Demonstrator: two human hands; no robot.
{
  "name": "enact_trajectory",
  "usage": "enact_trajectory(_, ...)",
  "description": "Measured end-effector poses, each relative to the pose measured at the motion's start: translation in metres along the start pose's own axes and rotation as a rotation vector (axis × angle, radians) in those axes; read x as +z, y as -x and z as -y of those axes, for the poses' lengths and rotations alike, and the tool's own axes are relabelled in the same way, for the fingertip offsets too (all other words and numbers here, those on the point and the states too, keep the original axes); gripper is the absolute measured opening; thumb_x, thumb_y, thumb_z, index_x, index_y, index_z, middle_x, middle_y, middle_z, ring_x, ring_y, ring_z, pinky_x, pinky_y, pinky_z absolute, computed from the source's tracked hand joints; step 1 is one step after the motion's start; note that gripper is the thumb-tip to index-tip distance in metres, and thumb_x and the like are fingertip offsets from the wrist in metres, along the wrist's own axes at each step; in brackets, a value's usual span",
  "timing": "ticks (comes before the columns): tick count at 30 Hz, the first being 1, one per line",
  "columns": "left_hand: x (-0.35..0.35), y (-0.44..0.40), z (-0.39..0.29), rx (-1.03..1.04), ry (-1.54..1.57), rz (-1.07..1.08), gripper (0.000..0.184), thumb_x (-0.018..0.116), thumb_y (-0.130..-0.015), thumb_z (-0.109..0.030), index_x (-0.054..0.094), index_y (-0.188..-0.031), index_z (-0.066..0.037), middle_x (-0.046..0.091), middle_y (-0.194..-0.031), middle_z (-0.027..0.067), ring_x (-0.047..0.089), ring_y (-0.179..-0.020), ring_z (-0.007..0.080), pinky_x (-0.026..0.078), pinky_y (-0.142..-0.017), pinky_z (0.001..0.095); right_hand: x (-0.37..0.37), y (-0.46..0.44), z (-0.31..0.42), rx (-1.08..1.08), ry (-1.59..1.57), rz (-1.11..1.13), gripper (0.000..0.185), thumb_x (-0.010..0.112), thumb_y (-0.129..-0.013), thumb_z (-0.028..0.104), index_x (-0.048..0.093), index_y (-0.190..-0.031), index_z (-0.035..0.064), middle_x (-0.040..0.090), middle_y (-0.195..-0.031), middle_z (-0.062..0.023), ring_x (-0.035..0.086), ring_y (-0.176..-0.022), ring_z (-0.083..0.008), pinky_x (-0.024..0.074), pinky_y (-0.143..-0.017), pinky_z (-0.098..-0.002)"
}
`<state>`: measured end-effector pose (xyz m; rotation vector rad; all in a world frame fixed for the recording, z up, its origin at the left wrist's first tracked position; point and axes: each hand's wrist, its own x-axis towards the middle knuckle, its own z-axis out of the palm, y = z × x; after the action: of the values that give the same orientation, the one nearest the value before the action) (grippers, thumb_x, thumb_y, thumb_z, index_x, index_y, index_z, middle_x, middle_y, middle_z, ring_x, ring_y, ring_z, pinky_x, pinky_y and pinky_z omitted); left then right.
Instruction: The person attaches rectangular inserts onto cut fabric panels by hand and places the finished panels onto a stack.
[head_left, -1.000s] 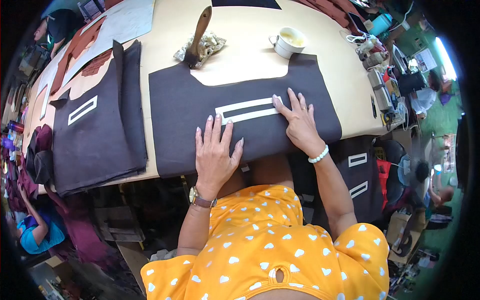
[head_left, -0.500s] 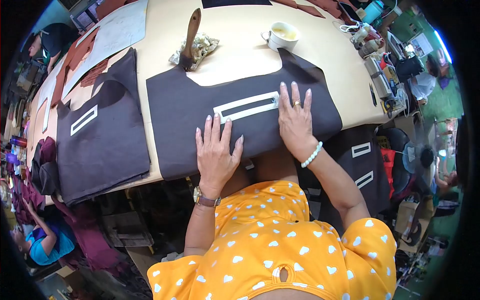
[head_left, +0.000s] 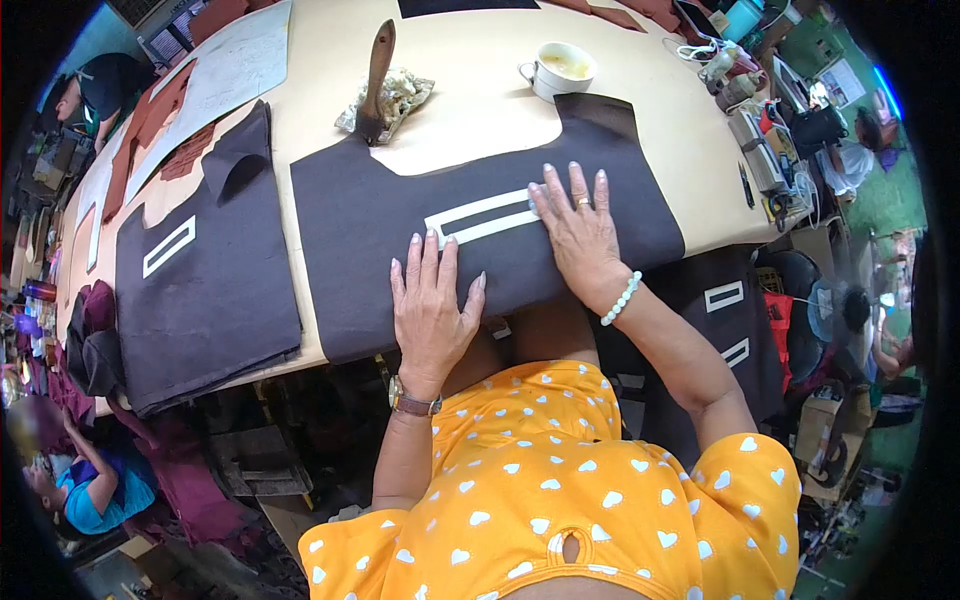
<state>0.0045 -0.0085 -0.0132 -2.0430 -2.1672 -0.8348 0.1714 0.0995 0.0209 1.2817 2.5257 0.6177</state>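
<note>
A dark cut fabric piece (head_left: 350,210) lies across the table's front edge. On it sits a white rectangular frame-shaped strip (head_left: 490,238) with a long slot. My left hand (head_left: 430,310) rests flat on the fabric, fingertips at the strip's left end. Over the strip's right end lies my right hand (head_left: 582,240), fingers spread, hiding that end. Beyond the fabric, a wooden-handled brush (head_left: 378,75) leans with its bristles by a crumpled, crusted pad (head_left: 408,98). A white cup (head_left: 562,72) with pale yellowish contents stands behind the fabric's right strap.
To the left is a stack of similar dark pieces (head_left: 215,290) with a smaller white frame. More dark fabric (head_left: 700,330) with white frames hangs at the right. Tools and bottles (head_left: 735,90) crowd the table's right edge. Another person (head_left: 95,490) is at lower left.
My right hand has slid a little leftward, covering the strip's right end. My left hand stays nearly in place. The top corner of the left stack now folds over differently.
</note>
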Motion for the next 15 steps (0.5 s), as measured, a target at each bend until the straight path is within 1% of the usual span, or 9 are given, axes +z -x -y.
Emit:
enact_trajectory(3, -0.003, 0.000, 0.000, -0.031, 0.127, -0.059, 0.057, 0.060, -0.081, -0.021, 0.040, -0.130, 0.000, 0.044, -0.132, 0.0204, 0.039, -0.124, 0.0350, 0.030, -0.103, 0.0482, -0.004, -0.004, 0.016, -0.022, -0.044, -0.042, 0.055, 0.045, -0.086, 0.016, 0.031, -0.139, 0.0123, 0.025, -0.145, -0.0110, 0.022, -0.134, -0.0338, 0.0112, -0.109, -0.0542)
enact_trajectory(6, -0.011, 0.000, 0.006, -0.110, 0.423, -0.144, 0.060, 0.059, -0.079, -0.009, 0.036, -0.133, 0.002, 0.043, -0.132, 0.0224, 0.041, -0.123, 0.0363, 0.033, -0.103, 0.0429, -0.011, -0.007, 0.034, -0.061, -0.075, -0.084, 0.056, 0.047, -0.085, 0.017, 0.033, -0.138, 0.0094, 0.027, -0.144, -0.0115, 0.022, -0.133, -0.0341, 0.0126, -0.108, -0.0541)
enact_trajectory(7, -0.016, 0.001, 0.008, -0.128, 0.418, -0.154, 0.060, 0.058, -0.078, -0.006, 0.035, -0.133, 0.003, 0.043, -0.132, 0.0224, 0.042, -0.123, 0.0358, 0.033, -0.103, 0.0409, -0.015, -0.008, 0.040, -0.076, -0.089, -0.090, 0.056, 0.047, -0.085, 0.018, 0.033, -0.138, 0.0089, 0.027, -0.144, -0.0116, 0.022, -0.133, -0.0341, 0.0127, -0.108, -0.0541)
enact_trajectory(8, -0.020, 0.001, 0.010, -0.147, 0.413, -0.164, 0.060, 0.056, -0.078, -0.003, 0.034, -0.134, 0.003, 0.042, -0.133, 0.0225, 0.042, -0.123, 0.0353, 0.033, -0.103, 0.0390, -0.018, -0.010, 0.046, -0.106, -0.051, -0.067, 0.055, 0.042, -0.088, 0.023, 0.030, -0.139, 0.0058, 0.025, -0.145, -0.0128, 0.020, -0.134, -0.0352, 0.0093, -0.109, -0.0546)
enact_trajectory(9, -0.025, 0.002, 0.012, -0.166, 0.407, -0.175, 0.060, 0.055, -0.078, -0.001, 0.033, -0.134, 0.003, 0.042, -0.133, 0.0225, 0.043, -0.122, 0.0347, 0.033, -0.103, 0.0371, -0.022, -0.011, 0.051, -0.122, -0.036, -0.072, 0.056, 0.042, -0.088, 0.024, 0.030, -0.139, 0.0052, 0.025, -0.145, -0.0130, 0.020, -0.134, -0.0355, 0.0094, -0.109, -0.0548)
enact_trajectory(11, -0.033, 0.003, 0.016, -0.201, 0.386, -0.199, 0.060, 0.053, -0.077, 0.002, 0.034, -0.133, 0.004, 0.043, -0.133, 0.0220, 0.042, -0.123, 0.0348, 0.033, -0.103, 0.0380, -0.029, -0.014, 0.062, -0.154, -0.005, -0.080, 0.056, 0.042, -0.088, 0.025, 0.030, -0.139, 0.0042, 0.025, -0.145, -0.0134, 0.020, -0.134, -0.0360, 0.0095, -0.109, -0.0553)
enact_trajectory(12, -0.036, 0.004, 0.020, -0.209, 0.370, -0.218, 0.059, 0.053, -0.076, 0.002, 0.035, -0.132, 0.004, 0.043, -0.132, 0.0224, 0.043, -0.121, 0.0360, 0.034, -0.102, 0.0388, -0.031, -0.015, 0.068, -0.145, -0.033, -0.104, 0.056, 0.048, -0.085, 0.021, 0.034, -0.137, 0.0065, 0.024, -0.144, -0.0119, 0.020, -0.134, -0.0340, 0.0107, -0.109, -0.0542)
enact_trajectory(13, -0.038, 0.005, 0.023, -0.215, 0.353, -0.239, 0.059, 0.052, -0.075, 0.003, 0.036, -0.132, 0.004, 0.044, -0.131, 0.0228, 0.044, -0.120, 0.0373, 0.035, -0.101, 0.0396, -0.032, -0.016, 0.072, -0.158, -0.037, -0.116, 0.057, 0.047, -0.085, 0.021, 0.033, -0.137, 0.0066, 0.024, -0.144, -0.0118, 0.020, -0.134, -0.0340, 0.0106, -0.109, -0.0543)
enact_trajectory(15, -0.043, 0.006, 0.026, -0.238, 0.314, -0.250, 0.059, 0.052, -0.076, 0.004, 0.035, -0.133, 0.004, 0.044, -0.131, 0.0217, 0.043, -0.121, 0.0353, 0.034, -0.102, 0.0384, -0.035, -0.017, 0.079, -0.182, -0.042, -0.140, 0.057, 0.047, -0.085, 0.021, 0.033, -0.138, 0.0067, 0.024, -0.144, -0.0118, 0.020, -0.134, -0.0341, 0.0104, -0.109, -0.0544)
